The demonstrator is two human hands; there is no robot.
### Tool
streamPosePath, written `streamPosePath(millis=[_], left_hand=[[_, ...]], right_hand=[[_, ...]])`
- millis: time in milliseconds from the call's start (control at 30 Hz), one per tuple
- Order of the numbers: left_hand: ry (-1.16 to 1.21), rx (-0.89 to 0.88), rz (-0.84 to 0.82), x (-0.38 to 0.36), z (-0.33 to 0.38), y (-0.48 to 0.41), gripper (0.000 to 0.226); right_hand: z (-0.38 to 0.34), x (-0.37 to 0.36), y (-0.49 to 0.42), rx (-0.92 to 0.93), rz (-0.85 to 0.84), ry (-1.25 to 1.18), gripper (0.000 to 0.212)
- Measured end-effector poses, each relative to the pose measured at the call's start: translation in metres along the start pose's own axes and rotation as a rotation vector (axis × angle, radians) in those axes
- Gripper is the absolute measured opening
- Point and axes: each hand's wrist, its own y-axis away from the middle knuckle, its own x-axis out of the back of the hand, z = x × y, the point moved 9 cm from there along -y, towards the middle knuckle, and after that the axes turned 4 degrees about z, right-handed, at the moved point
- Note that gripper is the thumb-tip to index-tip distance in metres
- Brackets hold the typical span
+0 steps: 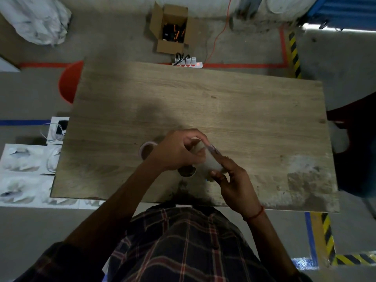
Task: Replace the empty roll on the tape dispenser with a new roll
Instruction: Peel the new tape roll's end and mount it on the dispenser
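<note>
Both hands meet over the near middle of the wooden table [223,102]. My left hand [175,152] and my right hand [236,182] both grip a pale, blurred object [212,162], which looks like the tape dispenser; its details are hidden by the fingers. A tape roll [144,150] with a pale rim lies flat on the table just left of my left hand, partly covered by it. A second, darker ring [186,172] lies on the table under my left wrist; I cannot tell if it is an empty core.
On the floor beyond the table are an open cardboard box [173,27] of small parts, a white power strip [187,63] and an orange cable. An orange stool [70,82] stands at the far left corner. White cartons [26,159] lie left; a dark shape [356,139] is right.
</note>
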Motion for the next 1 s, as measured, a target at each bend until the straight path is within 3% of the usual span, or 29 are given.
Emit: streamPosePath(millis=[133, 300, 567, 800, 1000], left_hand=[[0.001, 0.021, -0.05, -0.005, 0.001, 0.002, 0.03], [-0.032, 0.003, -0.057, -0.007, 0.003, 0.004, 0.035], [0.011, -0.004, 0.003, -0.002, -0.004, 0.003, 0.023], [0.054, -0.006, -0.055, -0.01, 0.003, 0.011, 0.032], [0.029, -0.058, 0.043, 0.0, 0.003, 0.008, 0.023]], right_hand=[[-0.001, -0.002, 0.0, -0.008, -0.017, 0.019, 0.047], [0.002, -0.001, 0.0, -0.019, 0.002, 0.026, 0.061], [0.005, 0.0, 0.003, -0.009, -0.008, -0.031, 0.042], [0.005, 0.003, 0.004, -0.023, -0.001, -0.032, 0.042], [0.008, 0.003, 0.005, -0.023, -0.012, -0.05, 0.038]])
